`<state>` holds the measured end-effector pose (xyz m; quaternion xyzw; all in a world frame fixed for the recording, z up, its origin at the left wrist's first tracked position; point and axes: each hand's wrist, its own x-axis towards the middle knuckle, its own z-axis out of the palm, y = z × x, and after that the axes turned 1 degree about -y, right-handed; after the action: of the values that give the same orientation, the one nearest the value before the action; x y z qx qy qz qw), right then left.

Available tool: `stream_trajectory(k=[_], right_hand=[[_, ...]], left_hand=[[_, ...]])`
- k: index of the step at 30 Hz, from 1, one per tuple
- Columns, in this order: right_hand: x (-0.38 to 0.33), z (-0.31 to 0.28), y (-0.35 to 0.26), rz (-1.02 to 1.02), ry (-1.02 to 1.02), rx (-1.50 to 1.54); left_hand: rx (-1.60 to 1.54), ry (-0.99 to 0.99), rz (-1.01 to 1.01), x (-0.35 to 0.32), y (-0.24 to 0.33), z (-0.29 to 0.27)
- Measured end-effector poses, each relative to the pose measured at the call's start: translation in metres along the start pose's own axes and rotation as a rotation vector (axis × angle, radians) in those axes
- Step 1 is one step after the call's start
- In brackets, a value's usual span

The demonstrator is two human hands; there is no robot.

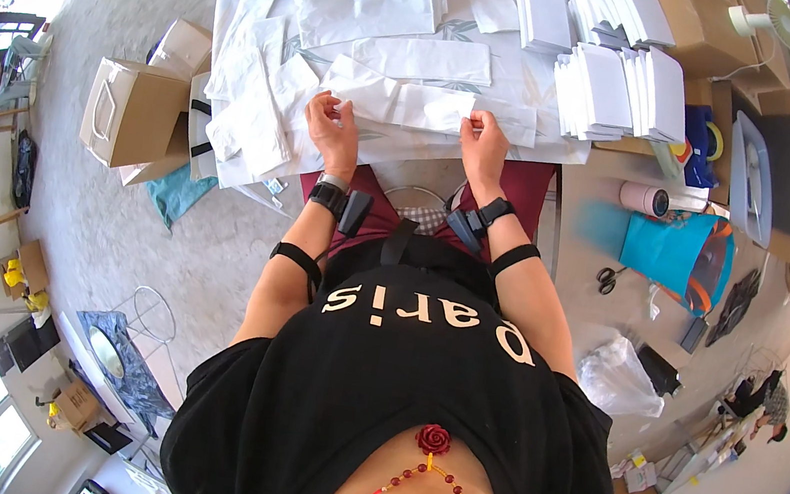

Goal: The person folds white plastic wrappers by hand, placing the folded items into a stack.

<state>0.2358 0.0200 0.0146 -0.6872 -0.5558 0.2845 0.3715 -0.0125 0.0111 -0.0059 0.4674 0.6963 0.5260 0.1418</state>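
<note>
Between my hands a thin white flat bag (424, 110) lies across the near edge of the table. My right hand (485, 148) is at its right part, thumb and fingers pinched together on the thin white material. My left hand (333, 137) hovers by the left end, over another crumpled white bag (357, 88); its fingers are curled, with a gap between thumb and fingertips, and nothing shows in them. Just beyond lies a flat white strip-like bag (424, 57). Loose white bags (257, 116) overlap in a heap left of my left hand.
Folded white stacks (593, 93) stand at the table's right, and piled white bags (369, 1) at the back. Cardboard boxes (136, 115) stand on the floor left. To the right are a pink cylinder (639, 198), a blue bag (666, 255) and scissors (608, 279). Another person (772, 409) is far right.
</note>
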Motion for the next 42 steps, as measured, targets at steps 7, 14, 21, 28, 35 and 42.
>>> stream_trajectory(k=[7, 14, 21, 28, 35, 42], right_hand=[[0.007, 0.000, -0.002, 0.014, -0.005, -0.038], [0.006, 0.000, 0.006, 0.000, 0.023, -0.122], [0.005, -0.003, 0.001, 0.033, 0.016, -0.148], [0.003, -0.005, 0.001, 0.053, 0.007, -0.148], [0.005, -0.005, 0.001, 0.036, 0.011, -0.153], [0.003, -0.010, -0.001, 0.062, -0.002, -0.155]], left_hand=[[0.026, 0.001, -0.011, 0.001, -0.001, 0.000], [0.014, -0.024, -0.048, -0.003, 0.010, -0.001], [0.049, -0.023, 0.010, -0.005, 0.004, -0.002], [0.068, -0.037, -0.010, -0.007, 0.008, -0.003], [0.076, -0.029, -0.003, -0.009, 0.007, -0.004], [0.302, 0.028, 0.165, -0.009, 0.023, -0.008]])
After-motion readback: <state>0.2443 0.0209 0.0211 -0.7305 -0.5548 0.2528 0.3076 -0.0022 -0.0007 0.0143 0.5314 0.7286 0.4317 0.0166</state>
